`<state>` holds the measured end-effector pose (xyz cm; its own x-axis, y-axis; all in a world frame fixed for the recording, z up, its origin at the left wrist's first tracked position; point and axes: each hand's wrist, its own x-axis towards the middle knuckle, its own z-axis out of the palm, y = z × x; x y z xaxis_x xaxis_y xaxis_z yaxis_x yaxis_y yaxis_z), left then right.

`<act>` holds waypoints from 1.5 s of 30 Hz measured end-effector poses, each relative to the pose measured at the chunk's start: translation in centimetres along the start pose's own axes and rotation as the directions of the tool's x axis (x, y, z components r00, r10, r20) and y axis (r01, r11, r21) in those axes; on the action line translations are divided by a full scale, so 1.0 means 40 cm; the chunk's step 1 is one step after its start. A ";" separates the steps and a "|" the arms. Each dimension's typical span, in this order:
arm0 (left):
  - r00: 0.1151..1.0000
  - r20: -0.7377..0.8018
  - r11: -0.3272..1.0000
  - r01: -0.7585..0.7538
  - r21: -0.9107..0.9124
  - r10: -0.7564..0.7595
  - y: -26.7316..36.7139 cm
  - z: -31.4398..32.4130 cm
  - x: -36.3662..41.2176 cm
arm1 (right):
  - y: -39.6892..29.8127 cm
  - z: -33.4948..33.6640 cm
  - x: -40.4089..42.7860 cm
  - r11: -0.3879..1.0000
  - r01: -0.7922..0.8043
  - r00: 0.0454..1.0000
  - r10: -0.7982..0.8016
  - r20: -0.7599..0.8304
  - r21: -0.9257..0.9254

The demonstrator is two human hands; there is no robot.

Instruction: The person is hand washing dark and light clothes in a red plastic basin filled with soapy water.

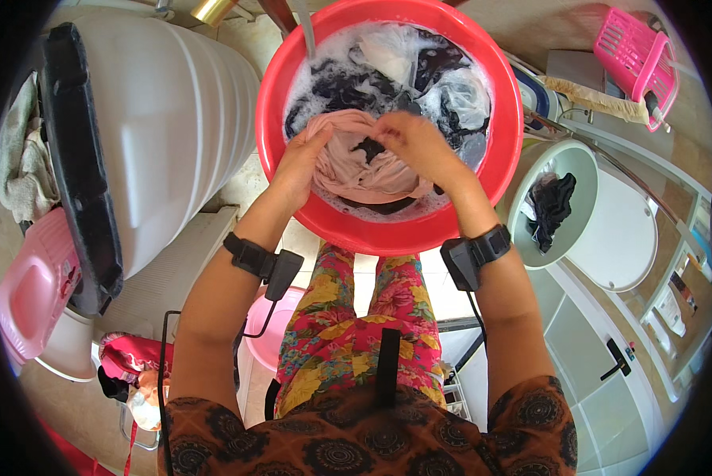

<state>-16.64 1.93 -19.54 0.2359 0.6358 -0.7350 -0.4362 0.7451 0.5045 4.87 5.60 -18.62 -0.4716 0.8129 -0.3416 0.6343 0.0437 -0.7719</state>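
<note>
A red plastic basin [266, 137] holds soapy water with dark clothes [356, 86] and pale, whitish fabric [391, 53] in it. Over the near part of the basin, a wet light-pink cloth [367, 178] is spread in a ring between my hands. My left hand [301, 163] grips its left edge, thumb on top. My right hand [418, 143] pinches its upper right edge, fingers bent inward. A dark patch shows at the middle of the cloth; whether it is an opening cannot be told.
A large white ribbed plastic tank [165, 119] stands at the left, close to the basin. At the right are a pale green bucket [585, 208] with dark clothing, a white toilet lid [623, 238] and a pink plastic basket [626, 53]. A pink basin [269, 339] sits lower down, beside my legs.
</note>
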 end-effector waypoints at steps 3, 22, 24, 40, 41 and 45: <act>0.998 0.051 0.999 -0.048 -0.009 0.048 0.008 -0.003 -0.016 | -0.007 0.056 -0.012 0.982 -0.107 0.977 0.075 0.197 0.155; 0.965 0.262 1.000 -0.010 -0.009 0.012 0.119 0.102 0.024 | -0.056 -0.078 -0.060 0.879 -0.294 0.925 0.163 0.344 0.375; 0.978 0.207 0.997 -0.048 0.053 0.036 0.132 0.083 0.051 | -0.048 -0.086 -0.068 0.855 -0.324 0.917 0.179 0.357 0.405; 0.971 0.203 0.988 -0.139 0.067 0.123 0.056 0.172 -0.045 | -0.138 -0.103 -0.116 0.246 -0.101 0.979 0.196 0.053 0.964; 0.959 0.260 0.992 -0.123 0.009 0.116 0.063 0.168 -0.040 | -0.143 -0.102 -0.113 0.386 -0.113 0.968 0.250 0.014 0.916; 0.969 0.213 0.992 -0.118 -0.049 0.126 0.078 0.155 -0.018 | -0.128 -0.098 -0.100 0.591 -0.188 0.930 0.363 -0.051 0.785</act>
<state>-12.79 5.04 -14.61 0.3590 0.7526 -0.5520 -0.5028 0.6543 0.5649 5.90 4.40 -11.20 -0.1774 0.8017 -0.5708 -0.0175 -0.5825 -0.8127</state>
